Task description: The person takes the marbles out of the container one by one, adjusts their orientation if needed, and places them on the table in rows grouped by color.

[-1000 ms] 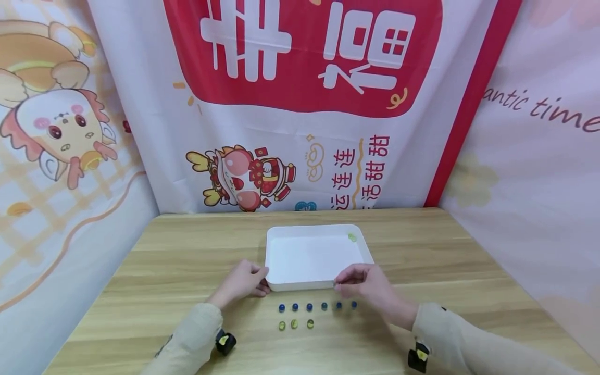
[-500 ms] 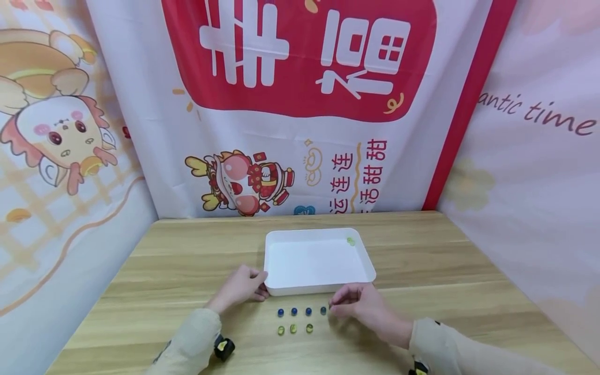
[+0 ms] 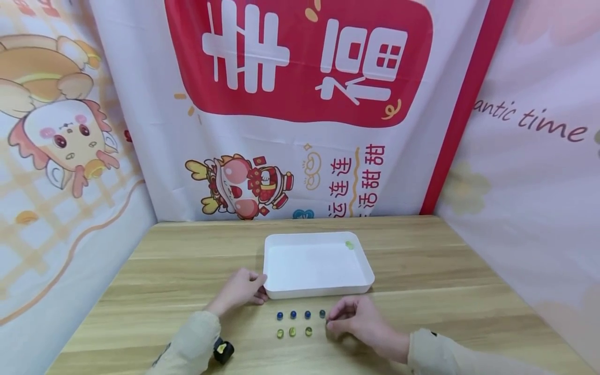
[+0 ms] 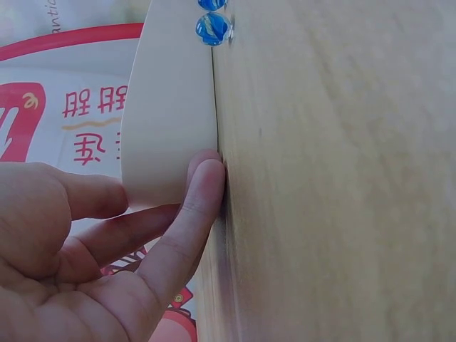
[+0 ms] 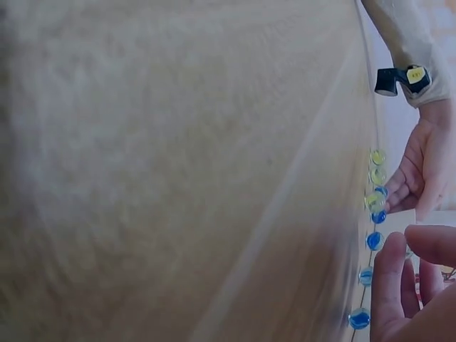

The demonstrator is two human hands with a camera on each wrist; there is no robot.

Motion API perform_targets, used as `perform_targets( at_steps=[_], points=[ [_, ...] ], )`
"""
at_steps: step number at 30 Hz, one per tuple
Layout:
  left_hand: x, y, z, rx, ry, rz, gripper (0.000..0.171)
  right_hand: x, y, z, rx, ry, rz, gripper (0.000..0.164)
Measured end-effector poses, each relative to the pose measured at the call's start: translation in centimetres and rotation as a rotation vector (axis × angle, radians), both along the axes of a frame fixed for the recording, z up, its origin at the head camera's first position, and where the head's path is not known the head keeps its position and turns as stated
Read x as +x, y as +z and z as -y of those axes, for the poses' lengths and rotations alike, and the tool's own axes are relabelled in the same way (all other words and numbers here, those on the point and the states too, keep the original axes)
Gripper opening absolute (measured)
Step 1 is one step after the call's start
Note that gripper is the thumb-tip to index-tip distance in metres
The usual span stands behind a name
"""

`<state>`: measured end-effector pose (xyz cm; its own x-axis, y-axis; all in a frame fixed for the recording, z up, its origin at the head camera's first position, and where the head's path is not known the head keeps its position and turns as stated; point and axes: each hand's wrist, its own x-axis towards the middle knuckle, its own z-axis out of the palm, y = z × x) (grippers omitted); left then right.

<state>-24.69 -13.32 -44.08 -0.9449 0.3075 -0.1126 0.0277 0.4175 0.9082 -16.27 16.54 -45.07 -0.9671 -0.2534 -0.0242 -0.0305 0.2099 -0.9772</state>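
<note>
A white tray (image 3: 319, 265) lies on the wooden table with pale green marbles (image 3: 349, 245) in its far right corner. My left hand (image 3: 241, 289) holds its near left corner; in the left wrist view the thumb touches the rim and the fingers lie against the wall by the tabletop. In front of the tray, blue marbles (image 3: 307, 314) form a row, with three yellow-green marbles (image 3: 292, 332) in a second row nearer me. Just right of these rows, my right hand (image 3: 361, 323) pinches a small glassy marble (image 5: 408, 252), mostly hidden by the fingertips. That hand also covers the blue row's right end.
The wooden table (image 3: 197, 260) runs back to a printed cloth (image 3: 300, 117) and has cloth walls at both sides. A black wrist camera (image 3: 223, 352) sits at the left cuff.
My right hand has come down from the tray's near edge toward me, to the right end of the marble rows, covering blue marbles seen before. The left hand stays at the tray corner.
</note>
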Motion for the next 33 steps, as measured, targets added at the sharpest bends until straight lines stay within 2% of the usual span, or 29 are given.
perform_targets(
  at_steps=[13, 25, 33],
  points=[
    [0.4, -0.6, -0.1, 0.003, 0.010, 0.015, 0.032, 0.8, -1.1, 0.4, 0.024, 0.003, 0.007, 0.025],
    [-0.2, 0.0, -0.2, -0.004, 0.036, 0.015, 0.030, 0.5, -0.7, 0.8, 0.051, -0.022, 0.013, 0.024],
    [-0.5, 0.0, -0.3, -0.007, 0.042, 0.022, 0.031, 0.3, -0.5, 1.3, 0.103, -0.036, -0.008, 0.023]
  ],
)
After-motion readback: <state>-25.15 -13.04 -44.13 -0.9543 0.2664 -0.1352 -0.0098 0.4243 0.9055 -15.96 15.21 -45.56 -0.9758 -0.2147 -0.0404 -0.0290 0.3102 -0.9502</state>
